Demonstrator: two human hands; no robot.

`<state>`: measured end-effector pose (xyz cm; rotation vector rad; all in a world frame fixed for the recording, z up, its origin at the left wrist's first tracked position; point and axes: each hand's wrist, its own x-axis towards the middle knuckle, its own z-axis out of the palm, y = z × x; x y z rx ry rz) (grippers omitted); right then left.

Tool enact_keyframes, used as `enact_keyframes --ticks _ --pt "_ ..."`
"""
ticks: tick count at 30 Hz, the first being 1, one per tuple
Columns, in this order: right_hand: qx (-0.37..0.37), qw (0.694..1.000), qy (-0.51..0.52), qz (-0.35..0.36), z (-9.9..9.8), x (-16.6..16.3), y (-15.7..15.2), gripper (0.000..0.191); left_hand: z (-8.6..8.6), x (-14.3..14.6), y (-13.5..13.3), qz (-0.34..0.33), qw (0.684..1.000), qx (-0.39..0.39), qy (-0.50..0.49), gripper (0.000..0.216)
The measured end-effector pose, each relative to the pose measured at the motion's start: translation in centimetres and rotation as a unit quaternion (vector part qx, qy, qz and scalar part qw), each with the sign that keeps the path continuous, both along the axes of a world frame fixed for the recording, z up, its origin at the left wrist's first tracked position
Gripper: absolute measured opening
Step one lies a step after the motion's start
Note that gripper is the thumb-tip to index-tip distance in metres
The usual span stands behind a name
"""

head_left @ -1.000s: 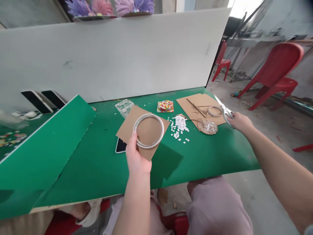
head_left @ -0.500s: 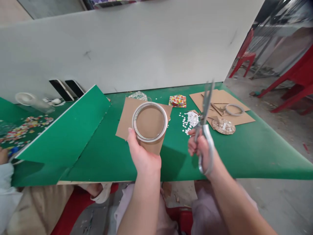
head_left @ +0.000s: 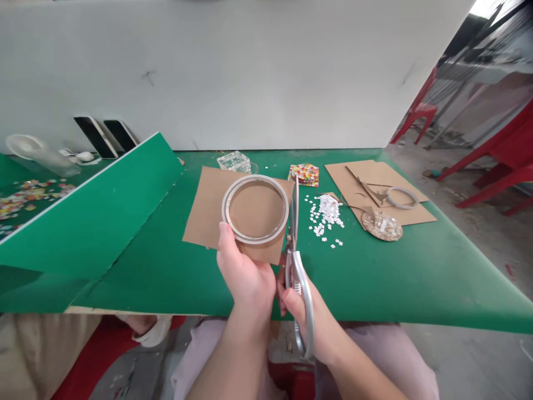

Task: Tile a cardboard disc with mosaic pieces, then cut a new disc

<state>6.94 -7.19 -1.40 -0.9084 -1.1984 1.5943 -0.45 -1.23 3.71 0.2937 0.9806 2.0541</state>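
Fingers first: the left hand (head_left: pixel 247 275) has its thumb clamped over the ring (head_left: pixel 285 208), pinning it to the cardboard piece (head_left: pixel 204 205), with its other fingers mostly hidden. The right hand (head_left: pixel 314 311) is closed round the scissors' handles, though I can't tell which fingers go through the loops.

Big stuff down from there: green table (head_left: pixel 375 283), then the cardboard sheets (head_left: pixel 416 215) lying on its right with thin offcuts (head_left: pixel 377 194) on top. Held piece is up above the table in front of the person, ring on its face. No cut shows along its visible edges, so I'd call that one untouched, with any trimming all left. Scissors (head_left: pixel 296 258) are just beside its right edge; can't tell if they touch. Round disc (head_left: pixel 383 226) by the sheets has pale bits on it, finished or not, no clue. Smallest: loose white squares (head_left: pixel 330 210).
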Motion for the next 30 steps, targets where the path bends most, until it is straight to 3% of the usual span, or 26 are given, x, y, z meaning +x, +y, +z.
enact_keyframes --ticks 4,16,24,30 --pt "-0.003 1.0 -0.008 0.008 0.9 0.2 -0.4 0.035 -0.1 0.2 0.1 0.011 1.0 -0.019 -0.004 0.041" --pt "0.033 0.999 -0.018 -0.003 -0.3 0.0 -0.4 0.039 -0.4 0.2 0.2 0.03 0.999 -0.022 0.013 0.045" --pt "-0.007 0.999 -0.04 0.024 0.4 0.3 -0.6 0.048 -0.5 0.4 0.2 0.037 0.999 -0.01 0.01 0.042" --pt "-0.01 0.999 -0.036 -0.014 -0.9 -0.1 -0.6 0.044 -0.5 0.4 0.2 0.028 0.999 -0.006 0.018 0.042"
